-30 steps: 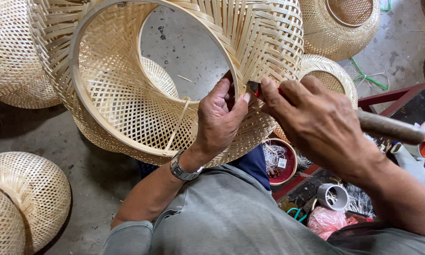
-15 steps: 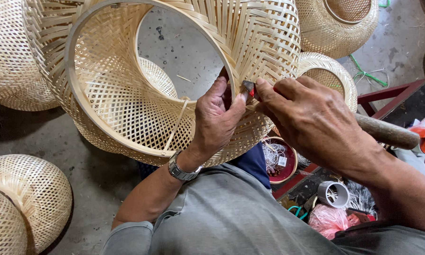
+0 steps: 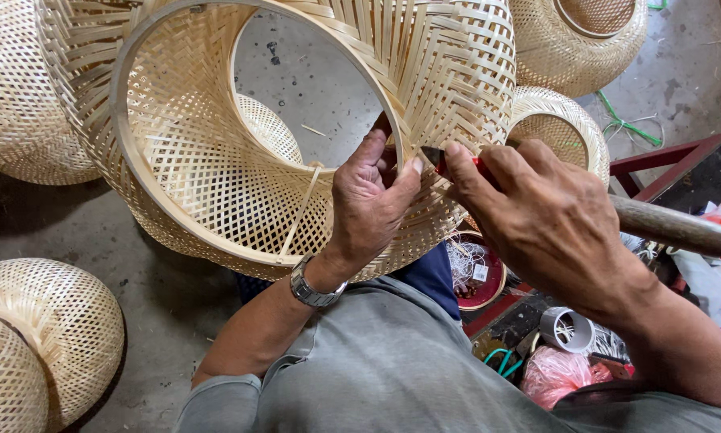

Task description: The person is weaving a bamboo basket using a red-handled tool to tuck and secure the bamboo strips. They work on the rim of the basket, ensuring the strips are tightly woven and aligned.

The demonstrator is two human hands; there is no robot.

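Observation:
A large woven bamboo basket lies on its side on my lap, its round rim open toward me. My left hand grips the rim at its right side, thumb on the outer edge, a metal watch on the wrist. My right hand is closed on a small red-handled tool whose tip meets the rim beside my left thumb. Most of the tool is hidden under my fingers.
Several more woven bamboo baskets lie around on the concrete floor. A wooden handle sticks out at right behind my right hand. Below sit a red bowl with string, a white roll, a pink bag and a dark red frame.
The basket has turned slightly to the left. My right hand has shifted a little left along the rim with the tool. My left hand keeps its grip.

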